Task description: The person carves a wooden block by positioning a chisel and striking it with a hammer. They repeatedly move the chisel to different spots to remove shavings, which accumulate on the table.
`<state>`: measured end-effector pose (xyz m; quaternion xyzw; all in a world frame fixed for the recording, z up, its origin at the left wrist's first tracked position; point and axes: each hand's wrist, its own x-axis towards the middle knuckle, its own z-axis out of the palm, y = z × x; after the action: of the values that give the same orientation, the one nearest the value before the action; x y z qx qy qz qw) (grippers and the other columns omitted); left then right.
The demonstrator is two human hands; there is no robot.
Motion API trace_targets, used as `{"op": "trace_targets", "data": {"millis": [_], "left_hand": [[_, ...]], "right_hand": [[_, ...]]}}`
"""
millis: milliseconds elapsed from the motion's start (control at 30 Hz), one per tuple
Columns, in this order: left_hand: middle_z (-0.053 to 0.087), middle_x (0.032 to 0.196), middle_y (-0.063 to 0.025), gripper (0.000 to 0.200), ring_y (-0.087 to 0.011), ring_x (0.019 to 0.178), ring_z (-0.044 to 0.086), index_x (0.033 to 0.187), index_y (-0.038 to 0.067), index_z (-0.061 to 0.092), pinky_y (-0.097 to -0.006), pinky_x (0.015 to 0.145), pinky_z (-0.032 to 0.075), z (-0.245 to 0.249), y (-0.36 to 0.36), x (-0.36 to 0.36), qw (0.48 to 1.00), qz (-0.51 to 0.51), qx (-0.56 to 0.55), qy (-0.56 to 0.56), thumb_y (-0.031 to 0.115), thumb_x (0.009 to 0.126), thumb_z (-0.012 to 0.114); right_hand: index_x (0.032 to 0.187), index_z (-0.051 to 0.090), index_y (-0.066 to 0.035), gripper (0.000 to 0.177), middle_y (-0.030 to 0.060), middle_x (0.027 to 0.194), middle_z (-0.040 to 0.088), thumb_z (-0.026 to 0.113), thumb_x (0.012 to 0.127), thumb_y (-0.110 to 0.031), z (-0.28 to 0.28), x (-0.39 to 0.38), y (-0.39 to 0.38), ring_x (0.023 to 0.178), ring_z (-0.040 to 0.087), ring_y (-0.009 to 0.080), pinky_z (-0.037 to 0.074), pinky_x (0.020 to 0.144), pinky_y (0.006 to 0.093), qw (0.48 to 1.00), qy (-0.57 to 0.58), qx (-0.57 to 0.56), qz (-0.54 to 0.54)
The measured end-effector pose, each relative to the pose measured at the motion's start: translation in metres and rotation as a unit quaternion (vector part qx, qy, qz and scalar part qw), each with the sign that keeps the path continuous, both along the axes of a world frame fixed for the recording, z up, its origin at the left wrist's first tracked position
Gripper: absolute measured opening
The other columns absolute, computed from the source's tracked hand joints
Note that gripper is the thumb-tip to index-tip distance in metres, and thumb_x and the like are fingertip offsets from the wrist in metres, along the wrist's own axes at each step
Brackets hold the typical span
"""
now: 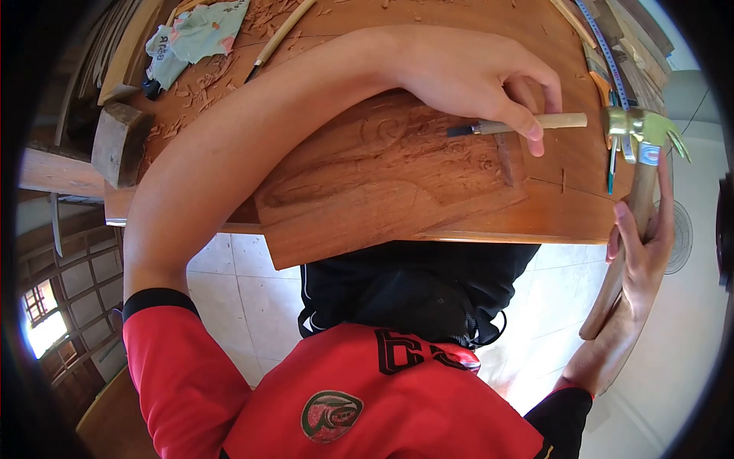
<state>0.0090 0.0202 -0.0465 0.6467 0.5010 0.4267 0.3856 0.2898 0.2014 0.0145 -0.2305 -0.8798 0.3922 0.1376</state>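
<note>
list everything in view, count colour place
chisel: 1, pale-handled, over board
hammer: 1, brassy-headed, right
carved board: 1, reddish, table edge
table: 1, brown, centre
block: 1, brown, left
slim tool: 1, pale-handled, far left
cloth or bag: 1, pale blue, far left
shavings: many, reddish, far left
strip: 1, blue, far right
planks: several, brown, both sides
shirt: 1, red, below
left hand: 1, bare, on chisel
right hand: 1, bare, on hammer

The shirt (329, 413) is red with black lettering and a green-edged emblem; the carved board (367, 191) is reddish brown, like the counter (566, 164). The hammer (627, 121) has a brassy head, brown handle and blue-and-white label. The floor tiles (260, 298) are white.
</note>
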Motion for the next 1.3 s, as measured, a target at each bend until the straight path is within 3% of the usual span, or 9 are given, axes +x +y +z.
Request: {"op": "trace_targets", "data": {"millis": [233,333,467,567,733,833,1067,1100,1300], "left_hand": [[0.079,0.108,-0.0098,0.035,-0.0091,0.09,0.065,0.122,-0.002,0.059,-0.0254,0.076,0.049,0.005,-0.002,0.0,1.0,-0.001,-0.031,0.005,0.025,0.101,0.067],[0.079,0.107,-0.0104,0.034,-0.0092,0.091,0.066,0.121,-0.002,0.059,-0.0255,0.078,0.049,0.001,0.0,0.001,0.999,-0.004,-0.037,-0.028,0.024,0.101,0.067],[0.079,0.107,-0.0112,0.032,-0.0109,0.094,0.067,0.12,-0.002,0.06,-0.0261,0.081,0.049,0.003,-0.001,0.0,0.999,-0.001,-0.024,0.023,0.024,0.101,0.067],[0.079,0.108,-0.011,0.032,-0.0119,0.096,0.067,0.119,-0.002,0.06,-0.0265,0.084,0.049,0.001,-0.002,0.001,0.999,0.002,-0.042,0.016,0.024,0.101,0.067],[0.079,0.11,-0.0105,0.031,-0.0115,0.098,0.066,0.118,-0.002,0.061,-0.0279,0.089,0.048,0.005,-0.004,-0.001,0.998,0.008,-0.044,0.042,0.022,0.101,0.066],[0.079,0.111,-0.0109,0.029,-0.0112,0.099,0.066,0.118,-0.002,0.061,-0.0281,0.091,0.047,0.009,-0.004,0.0,0.997,0.003,-0.072,0.032,0.021,0.1,0.066],[0.079,0.11,-0.0103,0.028,-0.0116,0.1,0.066,0.116,-0.002,0.062,-0.0283,0.092,0.047,0.004,-0.005,-0.002,0.998,-0.001,-0.049,0.03,0.02,0.1,0.066],[0.079,0.11,-0.0103,0.028,-0.0116,0.101,0.066,0.116,-0.002,0.062,-0.0285,0.093,0.047,0.011,-0.006,-0.001,0.997,0.004,-0.063,0.036,0.02,0.099,0.067],[0.079,0.11,-0.0093,0.029,-0.0109,0.101,0.067,0.115,-0.001,0.062,-0.0283,0.093,0.047,0.007,-0.003,-0.003,0.998,-0.012,-0.048,0.037,0.022,0.099,0.068]], "right_hand": [[0.161,0.033,-0.008,0.075,0.0141,0.12,0.067,0.066,0.094,0.001,-0.003,0.001,-0.002,0.052,0.056,0.0041,0.044,0.041,0.0194,1.0,-0.009,-0.019,-0.014],[0.162,0.034,-0.01,0.076,0.0139,0.114,0.07,0.065,0.094,0.002,-0.007,-0.001,-0.006,0.051,0.056,0.0043,0.044,0.042,0.0189,1.0,0.019,0.001,-0.009],[0.161,0.034,-0.011,0.075,0.0124,0.104,0.073,0.066,0.094,0.0,-0.007,0.003,-0.001,0.05,0.057,0.0051,0.047,0.042,0.0188,1.0,0.006,-0.02,0.009],[0.161,0.036,-0.01,0.076,0.0116,0.102,0.073,0.067,0.093,0.003,-0.006,-0.005,-0.004,0.052,0.056,0.004,0.046,0.043,0.0187,0.999,0.029,0.005,-0.026],[0.161,0.034,-0.008,0.075,0.013,0.109,0.072,0.067,0.094,0.0,-0.012,0.001,-0.003,0.051,0.054,0.0032,0.043,0.041,0.0183,0.999,0.011,-0.031,0.006],[0.162,0.034,-0.01,0.078,0.0092,0.098,0.07,0.067,0.092,0.003,-0.005,0.0,0.0,0.05,0.054,0.0045,0.043,0.043,0.02,0.999,0.036,-0.008,-0.037],[0.162,0.033,-0.01,0.078,0.0065,0.089,0.067,0.064,0.092,0.006,-0.015,0.003,-0.011,0.05,0.052,0.0042,0.042,0.043,0.0201,0.999,0.003,-0.054,0.001],[0.162,0.033,-0.01,0.078,0.0041,0.081,0.065,0.062,0.092,0.008,-0.014,-0.002,-0.013,0.049,0.052,0.0043,0.042,0.043,0.0203,0.998,0.022,-0.036,-0.037],[0.162,0.033,-0.01,0.078,0.0044,0.079,0.064,0.063,0.092,0.006,-0.015,0.003,-0.016,0.049,0.053,0.0053,0.042,0.043,0.0196,0.998,0.013,-0.06,0.004]]}}
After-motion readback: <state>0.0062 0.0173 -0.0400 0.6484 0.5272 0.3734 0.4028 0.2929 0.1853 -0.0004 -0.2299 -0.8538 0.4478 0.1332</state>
